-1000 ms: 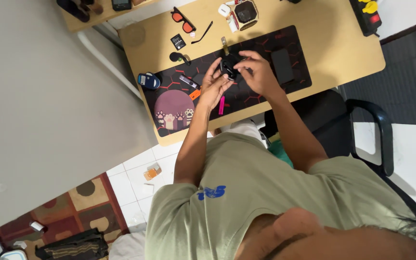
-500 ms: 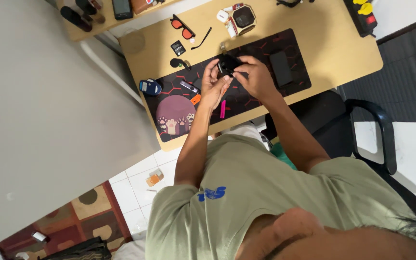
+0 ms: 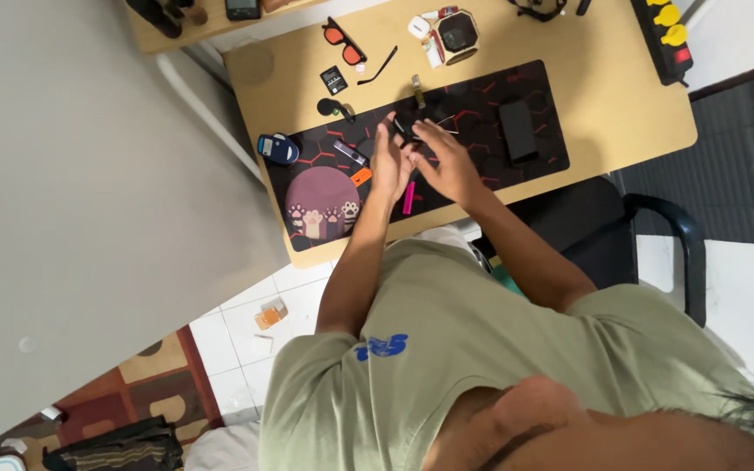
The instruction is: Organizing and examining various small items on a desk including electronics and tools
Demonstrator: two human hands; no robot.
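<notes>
Both hands meet over the middle of the dark desk mat (image 3: 482, 105): left hand (image 3: 388, 161) held edge-up with fingers straight, right hand (image 3: 441, 160) spread flat, fingers fanned toward the far edge. Between the fingertips of both sits a small black object (image 3: 405, 131), lying on the mat; left fingertips touch it, but whether either hand actually clamps it cannot be told, since fingers of both look extended, not curled. Thin pale wire-like pieces (image 3: 447, 124) lie just beside the right fingertips. On the mat: black phone (image 3: 517, 131) well right of the hands, pink marker (image 3: 408, 198) near the left wrist, small orange piece (image 3: 360, 175) just left of the left hand, round purple paw-print pad (image 3: 318, 199) at the mat's left end, blue mouse (image 3: 277, 148) beside it at the mat's edge. On the bare wooden desk (image 3: 621, 96) beyond: orange-lensed glasses (image 3: 343, 41), small black card-like item (image 3: 333, 80), hexagonal box (image 3: 456, 35)
</notes>
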